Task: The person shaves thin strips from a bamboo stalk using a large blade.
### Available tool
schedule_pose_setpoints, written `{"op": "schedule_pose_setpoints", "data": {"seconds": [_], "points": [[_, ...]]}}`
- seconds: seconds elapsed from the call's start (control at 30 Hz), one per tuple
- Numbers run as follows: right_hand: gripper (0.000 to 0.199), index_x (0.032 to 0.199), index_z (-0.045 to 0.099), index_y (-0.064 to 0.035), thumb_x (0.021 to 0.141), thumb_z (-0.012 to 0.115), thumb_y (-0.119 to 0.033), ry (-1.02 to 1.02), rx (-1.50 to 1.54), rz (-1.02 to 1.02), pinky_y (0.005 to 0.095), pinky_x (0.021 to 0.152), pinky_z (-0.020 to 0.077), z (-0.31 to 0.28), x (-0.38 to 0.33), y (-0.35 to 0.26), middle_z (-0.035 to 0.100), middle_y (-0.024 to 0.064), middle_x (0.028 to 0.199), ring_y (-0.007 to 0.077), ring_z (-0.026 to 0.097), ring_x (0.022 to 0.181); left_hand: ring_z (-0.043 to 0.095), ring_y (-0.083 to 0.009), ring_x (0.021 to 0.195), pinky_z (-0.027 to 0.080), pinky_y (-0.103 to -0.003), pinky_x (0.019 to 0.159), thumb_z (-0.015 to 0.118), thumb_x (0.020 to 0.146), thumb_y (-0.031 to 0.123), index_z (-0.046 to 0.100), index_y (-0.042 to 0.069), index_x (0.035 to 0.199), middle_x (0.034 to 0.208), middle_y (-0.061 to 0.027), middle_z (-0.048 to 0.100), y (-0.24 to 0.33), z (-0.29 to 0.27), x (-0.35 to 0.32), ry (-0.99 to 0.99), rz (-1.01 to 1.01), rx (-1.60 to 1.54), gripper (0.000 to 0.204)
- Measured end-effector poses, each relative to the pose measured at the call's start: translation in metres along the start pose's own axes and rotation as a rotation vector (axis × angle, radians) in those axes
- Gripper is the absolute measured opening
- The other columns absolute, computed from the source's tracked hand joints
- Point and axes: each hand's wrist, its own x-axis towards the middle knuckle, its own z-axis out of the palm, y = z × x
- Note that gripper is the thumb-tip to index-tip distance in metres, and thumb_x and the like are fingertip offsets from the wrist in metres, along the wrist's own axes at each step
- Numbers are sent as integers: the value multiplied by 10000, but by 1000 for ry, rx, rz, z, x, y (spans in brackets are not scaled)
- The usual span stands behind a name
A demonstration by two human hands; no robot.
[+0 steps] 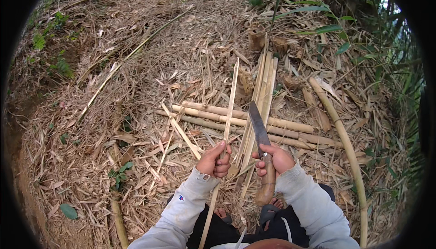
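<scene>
My left hand (215, 159) is closed round a long, thin bamboo strip (232, 98), which runs from near my lap up and away from me. In my right hand (275, 159) is a machete (260, 126) with a dark blade and a thick wooden handle (268, 183); its tip points away and slightly left. The blade is apart from the strip. Beyond and between my hands lies a bundle of split bamboo strips (263, 85), resting across several round bamboo poles (290, 123).
Dry leaves and bamboo shavings cover the ground (113, 149). A curved bamboo pole (343, 135) lies at the right, and a thin pole (136, 49) slants at the far left. Cut stumps (256, 36) stand beyond the bundle. Green foliage (329, 28) hangs at the upper right.
</scene>
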Motion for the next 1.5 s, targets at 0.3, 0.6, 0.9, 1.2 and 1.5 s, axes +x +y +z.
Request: {"op": "schedule_pose_setpoints", "data": {"seconds": [0.3,0.6,0.9,1.2,1.5], "points": [[189,1187,425,-131,1008,434,-193,83,-140,-361,302,387,393,-6,-87,56,508,81,752,159,450,457,267,-65,446,219,-226,391,378,963,262,492,70,1000,650,18,386,-26,26,-14,-188,-70,16,227],[436,1376,445,-64,990,497,-258,37,-1181,-1008,268,509,467,0,-54,95,620,102,853,143,556,555,239,-52,372,199,-204,348,315,1035,342,471,67,1242,610,15,361,-43,4,-96,-27,230,201,378],[488,1000,627,-30,784,710,-460,-279,-1953,-1338,331,544,509,-1,-25,124,645,110,770,262,650,641,278,-43,414,219,-224,388,399,1022,312,535,25,923,577,40,366,-126,-15,-137,350,265,83,333],[523,812,587,-73,700,715,-568,-447,-2057,-1251,348,488,453,-16,-13,134,506,49,623,234,561,542,284,-33,444,197,-223,407,440,1006,299,532,24,854,582,46,381,-177,-20,-152,534,377,339,328],[554,782,596,-82,645,716,-605,-500,-2099,-1391,343,463,418,-45,22,124,452,32,590,219,523,510,300,-29,501,222,-205,443,459,1007,231,545,26,932,645,52,413,-188,-35,-133,488,291,219,235]]}}
